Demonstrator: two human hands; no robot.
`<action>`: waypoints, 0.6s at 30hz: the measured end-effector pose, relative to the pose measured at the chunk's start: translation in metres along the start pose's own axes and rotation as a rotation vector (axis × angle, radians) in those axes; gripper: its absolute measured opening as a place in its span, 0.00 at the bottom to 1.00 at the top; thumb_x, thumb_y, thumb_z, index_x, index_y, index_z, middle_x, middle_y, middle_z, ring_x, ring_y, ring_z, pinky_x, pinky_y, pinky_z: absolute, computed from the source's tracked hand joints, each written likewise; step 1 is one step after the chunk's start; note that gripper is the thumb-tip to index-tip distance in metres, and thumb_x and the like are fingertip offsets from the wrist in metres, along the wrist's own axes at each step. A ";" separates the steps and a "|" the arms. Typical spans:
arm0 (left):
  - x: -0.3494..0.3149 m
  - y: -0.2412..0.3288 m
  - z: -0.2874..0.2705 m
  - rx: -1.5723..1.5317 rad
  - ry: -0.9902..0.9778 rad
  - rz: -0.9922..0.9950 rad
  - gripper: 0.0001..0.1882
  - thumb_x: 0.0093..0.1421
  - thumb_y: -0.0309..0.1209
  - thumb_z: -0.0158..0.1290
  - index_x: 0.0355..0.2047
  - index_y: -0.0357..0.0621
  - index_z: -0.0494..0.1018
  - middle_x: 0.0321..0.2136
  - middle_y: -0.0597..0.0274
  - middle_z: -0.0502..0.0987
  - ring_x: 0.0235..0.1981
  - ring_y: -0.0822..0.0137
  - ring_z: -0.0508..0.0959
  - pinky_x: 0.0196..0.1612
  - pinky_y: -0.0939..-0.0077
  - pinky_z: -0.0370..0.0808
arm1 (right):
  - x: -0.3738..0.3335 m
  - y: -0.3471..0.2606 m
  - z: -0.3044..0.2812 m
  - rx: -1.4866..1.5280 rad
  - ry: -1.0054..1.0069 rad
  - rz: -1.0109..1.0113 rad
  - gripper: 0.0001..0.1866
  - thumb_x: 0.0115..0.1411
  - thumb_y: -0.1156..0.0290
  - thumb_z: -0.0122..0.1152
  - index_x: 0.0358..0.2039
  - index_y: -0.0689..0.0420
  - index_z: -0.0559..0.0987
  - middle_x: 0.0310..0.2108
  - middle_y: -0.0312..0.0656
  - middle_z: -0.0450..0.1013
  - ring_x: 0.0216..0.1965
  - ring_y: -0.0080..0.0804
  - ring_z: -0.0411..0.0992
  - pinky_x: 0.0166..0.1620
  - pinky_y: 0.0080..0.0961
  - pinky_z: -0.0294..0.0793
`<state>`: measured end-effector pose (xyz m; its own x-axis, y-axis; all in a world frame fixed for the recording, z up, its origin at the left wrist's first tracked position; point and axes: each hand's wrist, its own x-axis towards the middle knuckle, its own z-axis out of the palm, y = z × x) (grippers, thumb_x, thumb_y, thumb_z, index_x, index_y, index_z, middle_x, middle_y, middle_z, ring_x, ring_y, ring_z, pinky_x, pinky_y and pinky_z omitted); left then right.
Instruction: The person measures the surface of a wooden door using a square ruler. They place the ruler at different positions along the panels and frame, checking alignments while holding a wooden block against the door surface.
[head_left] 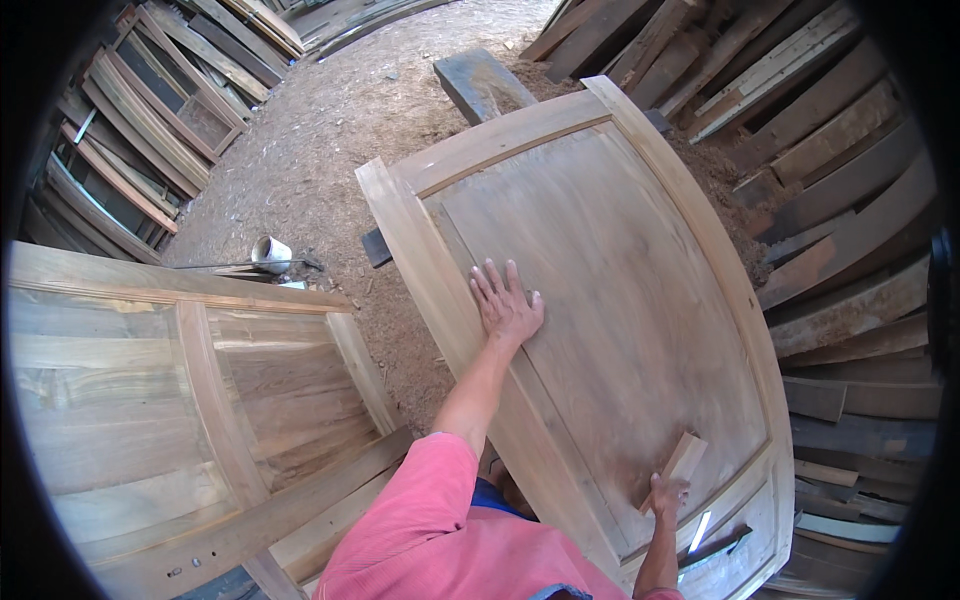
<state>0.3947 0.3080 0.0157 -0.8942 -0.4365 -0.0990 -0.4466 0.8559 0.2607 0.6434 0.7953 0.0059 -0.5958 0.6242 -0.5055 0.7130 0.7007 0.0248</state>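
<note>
In front of me lies a framed wooden door panel (610, 270), pale at the frame and darker brown in the middle. My left hand (509, 308) rests flat on it with fingers spread, where the left frame rail meets the panel. Lower right, my right hand (668, 494) grips a small wooden block (685, 457), which sits against the panel's surface. Whether sandpaper is wrapped around the block's underside cannot be seen. Close to my right hand, a dark narrow bar (715, 548) lies across the lower part of the door.
A second panelled door (220, 400) stands at my left. Stacked boards (850, 250) line the right side, and planks with old frames (150, 110) lean at the far left. A white bucket (271, 254) is on the dusty floor. A dark beam (482, 85) juts out beyond the door's far end.
</note>
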 end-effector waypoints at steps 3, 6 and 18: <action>-0.002 -0.004 -0.001 0.001 0.001 -0.010 0.46 0.65 0.53 0.46 0.75 0.41 0.46 0.74 0.30 0.40 0.74 0.28 0.36 0.75 0.39 0.30 | 0.005 0.002 0.002 -0.010 -0.013 -0.011 0.66 0.54 0.41 0.70 0.69 0.78 0.42 0.67 0.73 0.52 0.69 0.69 0.53 0.71 0.56 0.51; 0.000 -0.006 -0.007 0.022 -0.010 -0.020 0.46 0.65 0.53 0.46 0.75 0.41 0.47 0.74 0.31 0.41 0.74 0.29 0.36 0.75 0.40 0.30 | 0.000 -0.005 0.002 -0.020 -0.038 0.004 0.66 0.55 0.41 0.69 0.70 0.79 0.41 0.67 0.73 0.52 0.69 0.69 0.52 0.71 0.56 0.51; 0.015 -0.017 0.030 0.337 0.042 -0.015 0.42 0.69 0.54 0.37 0.76 0.44 0.45 0.76 0.40 0.41 0.76 0.34 0.36 0.75 0.44 0.32 | -0.013 -0.034 -0.021 -0.059 -0.080 -0.005 0.62 0.53 0.25 0.59 0.64 0.77 0.62 0.65 0.66 0.62 0.69 0.60 0.57 0.69 0.48 0.60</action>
<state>0.3883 0.2950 -0.0192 -0.8889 -0.4544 -0.0586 -0.4501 0.8900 -0.0735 0.6188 0.7708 0.0301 -0.5661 0.5925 -0.5731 0.6857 0.7243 0.0716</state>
